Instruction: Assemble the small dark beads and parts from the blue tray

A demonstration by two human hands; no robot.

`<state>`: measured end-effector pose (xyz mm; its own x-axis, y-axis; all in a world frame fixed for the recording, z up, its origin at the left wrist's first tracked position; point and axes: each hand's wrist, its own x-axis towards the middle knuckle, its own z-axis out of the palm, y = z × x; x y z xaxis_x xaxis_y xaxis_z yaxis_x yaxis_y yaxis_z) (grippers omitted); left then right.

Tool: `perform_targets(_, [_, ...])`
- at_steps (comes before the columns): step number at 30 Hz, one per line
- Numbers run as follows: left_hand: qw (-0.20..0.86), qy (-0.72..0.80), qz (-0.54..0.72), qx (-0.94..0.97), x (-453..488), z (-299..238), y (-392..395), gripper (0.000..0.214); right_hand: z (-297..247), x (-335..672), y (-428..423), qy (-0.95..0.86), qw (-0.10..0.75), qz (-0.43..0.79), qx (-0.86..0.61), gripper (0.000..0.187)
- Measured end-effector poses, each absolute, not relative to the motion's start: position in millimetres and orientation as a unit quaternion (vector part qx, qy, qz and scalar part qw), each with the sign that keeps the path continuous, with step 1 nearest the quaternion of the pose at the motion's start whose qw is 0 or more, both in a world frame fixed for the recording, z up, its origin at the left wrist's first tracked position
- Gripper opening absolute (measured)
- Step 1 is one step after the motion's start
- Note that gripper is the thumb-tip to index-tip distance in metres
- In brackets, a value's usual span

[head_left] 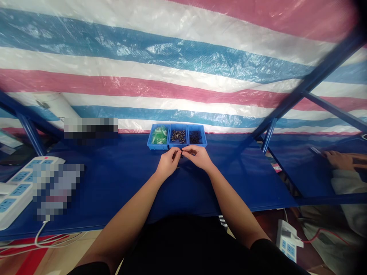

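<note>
My left hand (167, 165) and my right hand (197, 156) meet fingertip to fingertip just in front of three blue bins. Both are closed in a pinch on a small dark part (182, 154), mostly hidden by the fingers and too small to name. Under the left fingers a tiny brass-coloured piece (178, 167) shows against the blue table. The left bin (150, 143) holds green items in clear plastic. Rounded brass-and-dark pieces (178, 135) fill part of the middle bin, and thin black pieces (195, 137) lie in the right bin.
On the blue table (114, 183), a white power strip (17, 191) and a blurred-out object with a cable (40, 233) lie at the left. Blue metal posts (269, 135) frame both sides. Striped sheeting (172, 76) hangs behind. Another person's hand (340, 159) is at the far right.
</note>
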<state>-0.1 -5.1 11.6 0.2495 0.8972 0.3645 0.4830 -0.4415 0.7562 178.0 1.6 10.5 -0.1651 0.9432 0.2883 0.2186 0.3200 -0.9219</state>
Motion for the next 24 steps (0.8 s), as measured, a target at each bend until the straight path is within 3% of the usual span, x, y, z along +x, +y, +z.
perform_targets(6, [0.211,0.510,0.414,0.724,-3,12,-4,0.026,10,183,6,-0.621,0.427,0.461,-0.469,0.032])
perform_targets(10, [0.200,0.514,0.440,0.709,-3,13,-4,0.026,12,170,11,-0.485,0.554,0.515,-0.439,0.055])
perform_targets(13, [0.206,0.509,0.440,0.711,-2,14,-5,0.025,13,163,13,-0.465,0.581,0.546,-0.385,0.067])
perform_targets(18, [0.209,0.515,0.433,0.710,0,16,-6,0.026,7,169,15,-0.519,0.579,0.455,-0.435,0.043])
perform_targets(24, [0.203,0.520,0.428,0.711,-1,17,-7,0.027,0,174,14,-0.720,0.382,0.230,-0.532,0.021])
